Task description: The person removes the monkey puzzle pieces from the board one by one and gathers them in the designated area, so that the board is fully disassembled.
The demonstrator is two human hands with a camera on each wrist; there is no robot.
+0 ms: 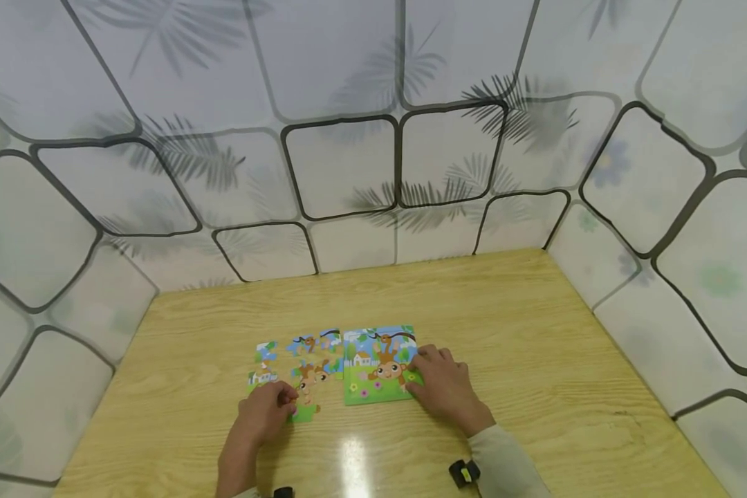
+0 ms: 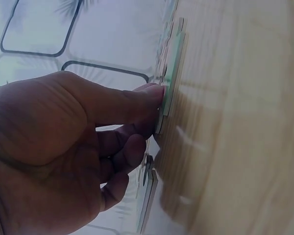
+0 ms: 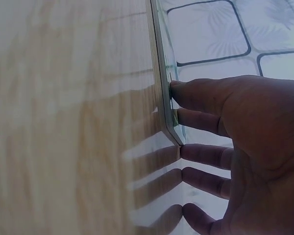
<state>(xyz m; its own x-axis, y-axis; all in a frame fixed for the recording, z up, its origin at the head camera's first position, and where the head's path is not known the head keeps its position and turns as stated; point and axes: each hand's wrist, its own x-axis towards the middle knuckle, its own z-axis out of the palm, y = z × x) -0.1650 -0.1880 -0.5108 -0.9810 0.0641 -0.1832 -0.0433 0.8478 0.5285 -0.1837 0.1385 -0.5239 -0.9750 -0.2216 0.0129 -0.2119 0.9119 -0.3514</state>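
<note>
My left hand (image 1: 265, 412) is at the front of a partly spaced-out group of jigsaw pieces. Its thumb and index finger pinch the edge of a green jigsaw piece (image 2: 173, 73), low over the table. Pieces showing a brown monkey face (image 1: 313, 377) lie just beyond it. To their right is a square picture board (image 1: 373, 394) with the full monkey scene of house, flowers and grass. My right hand (image 1: 446, 382) rests at the board's right edge, thumb and index fingertip on its surface. The other fingers (image 3: 206, 154) are spread, their tips on the table beside it.
More jigsaw pieces of sky and branch (image 1: 305, 344) lie at the back of the group, and a house piece (image 1: 263, 377) is at its left. The wooden table (image 1: 504, 311) meets patterned fabric walls (image 1: 348, 242) at the back and sides.
</note>
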